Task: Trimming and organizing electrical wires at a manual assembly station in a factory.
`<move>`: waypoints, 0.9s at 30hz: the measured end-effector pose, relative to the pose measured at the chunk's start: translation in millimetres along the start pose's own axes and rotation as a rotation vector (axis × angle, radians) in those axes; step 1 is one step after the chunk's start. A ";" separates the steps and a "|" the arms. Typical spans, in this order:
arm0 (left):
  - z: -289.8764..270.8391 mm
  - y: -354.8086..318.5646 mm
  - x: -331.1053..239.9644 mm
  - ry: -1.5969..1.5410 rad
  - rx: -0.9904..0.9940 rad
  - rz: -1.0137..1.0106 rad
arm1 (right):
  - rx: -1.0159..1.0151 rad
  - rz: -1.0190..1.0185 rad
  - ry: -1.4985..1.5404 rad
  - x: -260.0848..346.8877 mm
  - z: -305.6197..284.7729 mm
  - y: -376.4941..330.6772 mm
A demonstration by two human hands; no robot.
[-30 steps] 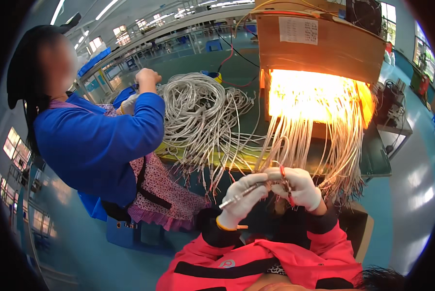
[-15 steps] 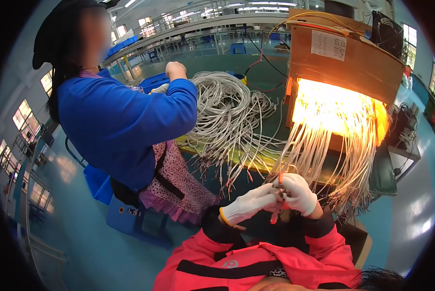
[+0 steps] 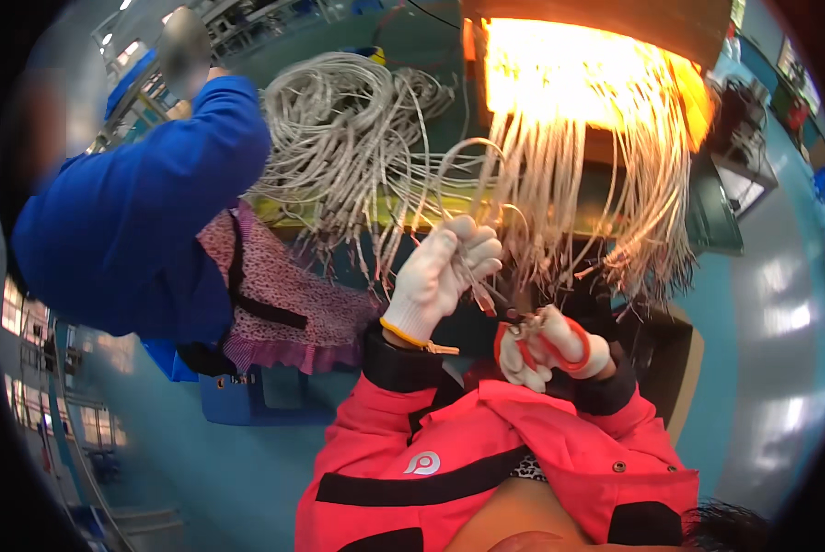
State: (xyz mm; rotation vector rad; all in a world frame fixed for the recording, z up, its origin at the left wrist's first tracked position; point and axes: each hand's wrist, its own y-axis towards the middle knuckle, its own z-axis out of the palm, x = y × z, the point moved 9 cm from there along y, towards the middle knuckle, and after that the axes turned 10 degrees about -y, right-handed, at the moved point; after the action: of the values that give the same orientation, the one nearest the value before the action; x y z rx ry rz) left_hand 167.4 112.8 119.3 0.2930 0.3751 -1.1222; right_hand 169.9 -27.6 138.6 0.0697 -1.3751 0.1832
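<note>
Workshop floor (image 3: 762, 386), blue-green and glossy, lies below and right of the glowing box (image 3: 605, 17), which is the reference for all positions below. Nearest: wearer's pink jacket (image 3: 385, 497) with black bands, well below the box.

Right hand (image 3: 559, 340), white glove, below the box: fingers closed round a red-handled tool (image 3: 521, 324), looks like pliers, metal head pointing up toward the box. Exact grip of each finger hidden. Left hand (image 3: 440, 271), white glove with yellow cuff, below and left of the box: fingers curled together, clamped on a pale cable (image 3: 479, 293), reddish end sticking out on the side toward the tool. Can't tell whether tool head touches that cable or just sits beside it.

Hanging cables (image 3: 559, 175): thick bundle straight out of the box's bright mouth, ends dangling just above the gloves. Tan bin (image 3: 684, 359) under the box, to its right, partly hidden by the wearer's arm.

Left of the box: heap of coiled grey cables (image 3: 329, 129) on the green table (image 3: 431, 41), loose ends over a yellow edge strip (image 3: 288, 210). Further left, co-worker in a blue top (image 3: 155, 202) and patterned apron (image 3: 293, 285), blue stool (image 3: 247, 400) below. Right of the box: dark cable clutter (image 3: 739, 129) on a stand
</note>
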 end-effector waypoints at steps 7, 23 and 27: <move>21.4 -8.6 19.3 0.163 0.015 0.010 | -0.193 -0.002 0.128 -27.2 -5.7 -5.0; 20.6 -14.9 25.1 0.174 -0.047 0.015 | -0.182 0.054 0.124 -39.3 -8.7 4.1; 16.0 -16.4 27.2 0.191 -0.106 0.023 | -0.218 0.066 0.172 -42.6 -10.3 4.5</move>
State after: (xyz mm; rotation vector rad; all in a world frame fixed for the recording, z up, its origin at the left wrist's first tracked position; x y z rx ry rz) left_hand 165.1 77.3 121.2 0.3109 0.5969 -1.0504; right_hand 171.3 -25.3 94.6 -0.1700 -1.2185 0.0915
